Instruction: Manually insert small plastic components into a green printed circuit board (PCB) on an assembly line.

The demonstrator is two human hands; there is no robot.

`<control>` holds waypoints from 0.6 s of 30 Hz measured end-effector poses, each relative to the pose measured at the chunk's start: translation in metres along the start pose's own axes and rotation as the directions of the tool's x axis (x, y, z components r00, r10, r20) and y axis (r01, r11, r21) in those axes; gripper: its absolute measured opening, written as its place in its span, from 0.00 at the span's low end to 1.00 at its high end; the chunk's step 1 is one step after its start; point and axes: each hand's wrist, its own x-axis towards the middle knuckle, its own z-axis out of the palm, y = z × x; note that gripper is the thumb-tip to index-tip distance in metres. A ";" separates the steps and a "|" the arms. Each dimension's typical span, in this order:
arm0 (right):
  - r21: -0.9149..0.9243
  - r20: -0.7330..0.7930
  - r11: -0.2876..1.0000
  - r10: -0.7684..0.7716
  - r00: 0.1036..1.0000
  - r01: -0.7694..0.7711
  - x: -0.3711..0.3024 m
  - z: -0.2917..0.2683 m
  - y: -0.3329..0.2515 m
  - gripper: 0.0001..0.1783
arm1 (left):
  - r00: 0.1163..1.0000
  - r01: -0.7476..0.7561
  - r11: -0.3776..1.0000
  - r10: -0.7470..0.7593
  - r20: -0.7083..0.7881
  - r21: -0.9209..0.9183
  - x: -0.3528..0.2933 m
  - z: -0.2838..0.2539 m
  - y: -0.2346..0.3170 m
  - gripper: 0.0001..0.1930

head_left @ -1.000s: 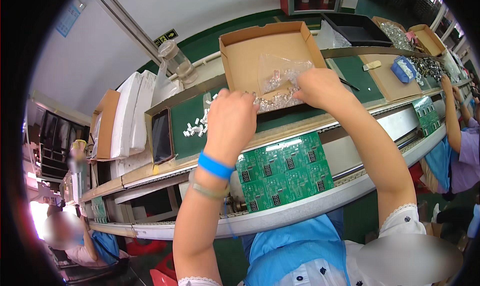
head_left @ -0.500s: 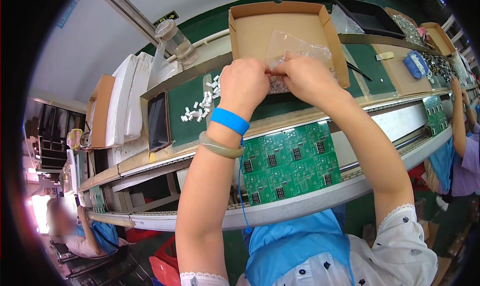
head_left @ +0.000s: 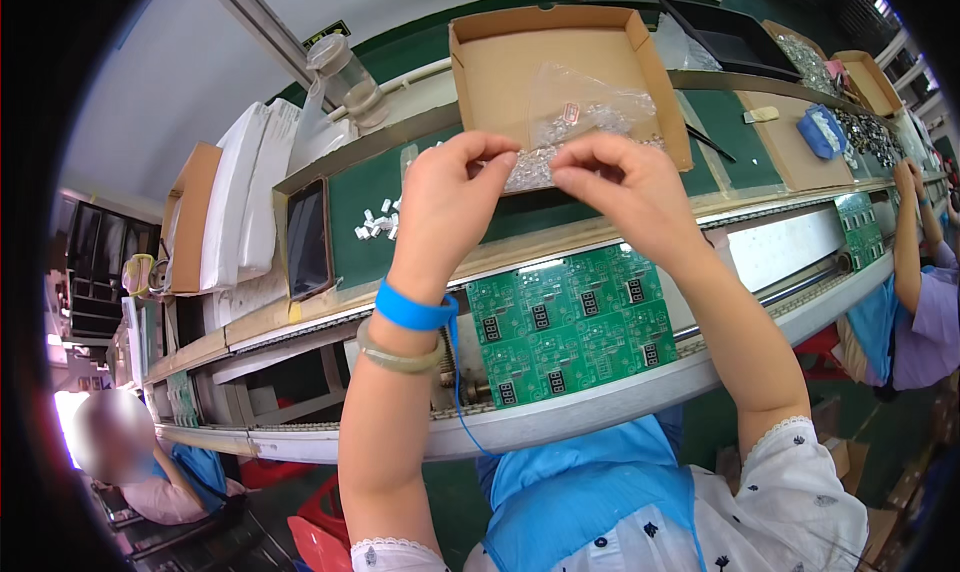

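Observation:
Over the near edge of an open cardboard box, my left hand and my right hand face each other, a small gap apart. Thumb and fingertips are pinched on each; whatever they hold is too small to make out. Small shiny components lie loose in the box behind my fingertips, beside a clear plastic bag with more of them inside. Below my hands, between my forearms, a green circuit board panel with several black digit displays rests on the rails. My left wrist wears a blue strap with a cord and a bangle.
Small white parts lie on the green mat left of my left hand, near a dark phone-like slab. Tweezers and a blue container are to the right. A clear jug stands behind. Co-workers sit at both sides.
My hands have come apart and moved a little nearer to me, off the bag. My left hand has gone from a closed fist to a fingertip pinch. The board panel stays on the rails.

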 end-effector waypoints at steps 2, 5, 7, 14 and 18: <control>0.239 0.084 0.961 0.121 0.989 -0.138 -0.013 0.007 -0.001 0.09 | 0.998 0.052 0.992 -0.048 0.032 -0.117 -0.015 -0.011 -0.001 0.09; 0.494 0.249 0.798 0.251 0.935 -0.346 -0.025 0.017 0.004 0.10 | 0.986 0.160 0.938 -0.138 0.092 -0.307 -0.038 -0.024 -0.007 0.10; 0.531 0.331 0.725 0.298 0.895 -0.438 -0.029 0.023 0.004 0.10 | 0.965 0.256 0.874 -0.209 0.157 -0.413 -0.052 -0.032 -0.014 0.11; 0.486 0.399 0.715 0.330 0.856 -0.502 -0.032 0.038 -0.002 0.10 | 0.923 0.382 0.748 -0.282 0.261 -0.543 -0.084 -0.048 -0.043 0.09; 0.458 0.380 0.766 0.290 0.878 -0.451 -0.035 0.047 -0.005 0.09 | 0.906 0.422 0.740 -0.322 0.275 -0.523 -0.091 -0.053 -0.047 0.10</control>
